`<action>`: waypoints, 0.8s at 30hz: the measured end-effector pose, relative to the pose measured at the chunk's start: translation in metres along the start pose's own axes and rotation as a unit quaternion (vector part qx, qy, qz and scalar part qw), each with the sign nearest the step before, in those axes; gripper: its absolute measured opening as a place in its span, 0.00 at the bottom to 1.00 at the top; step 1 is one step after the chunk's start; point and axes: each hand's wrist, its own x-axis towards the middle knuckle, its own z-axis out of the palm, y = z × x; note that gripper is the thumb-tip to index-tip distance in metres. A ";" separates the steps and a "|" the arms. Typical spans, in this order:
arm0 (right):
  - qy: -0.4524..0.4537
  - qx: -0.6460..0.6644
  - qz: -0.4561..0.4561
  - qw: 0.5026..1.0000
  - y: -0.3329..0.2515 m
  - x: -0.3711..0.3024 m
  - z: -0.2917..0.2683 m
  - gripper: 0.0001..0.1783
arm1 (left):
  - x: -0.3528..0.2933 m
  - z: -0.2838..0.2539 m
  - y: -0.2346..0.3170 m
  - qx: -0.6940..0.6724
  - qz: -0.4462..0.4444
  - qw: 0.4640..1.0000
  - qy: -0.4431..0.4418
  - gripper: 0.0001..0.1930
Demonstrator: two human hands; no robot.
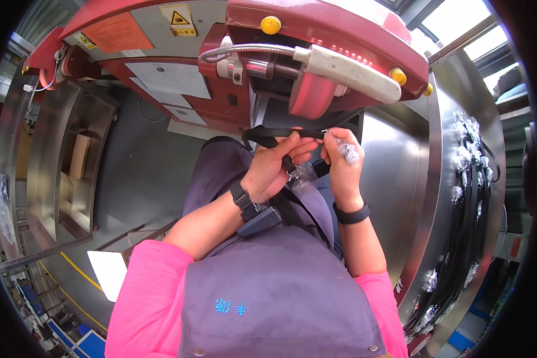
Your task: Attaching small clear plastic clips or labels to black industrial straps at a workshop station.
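Observation:
A narrow black strap (pixel 268 132) is stretched between my two hands, just below the red machine. My left hand (pixel 274 161) is closed on it, thumb on top, and part of the strap loops back at the left. The right hand (pixel 344 164) pinches its other end, where a small shiny spot shows. Crumpled clear plastic wrap (pixel 350 153) sticks out beside the right fingers. More clear wrap (pixel 303 174) hangs below the hands around a lower part of the strap. Further strap lengths run down over my lap, partly hidden by my hands.
Above my hands, a wheel (pixel 312 96) lit reddish sits on the red machine (pixel 334 27), beside a pale arm (pixel 355 74) with a metal-sheathed cable. At right, a metal tray (pixel 394 161) adjoins a ledge with several black straps (pixel 471 197) in plastic. Metal shelving (pixel 53 173) stands left.

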 end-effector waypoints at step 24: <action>0.001 0.057 0.120 0.991 -0.001 0.030 0.003 0.08 | 0.012 0.009 -0.006 -0.070 0.000 0.995 0.066 0.10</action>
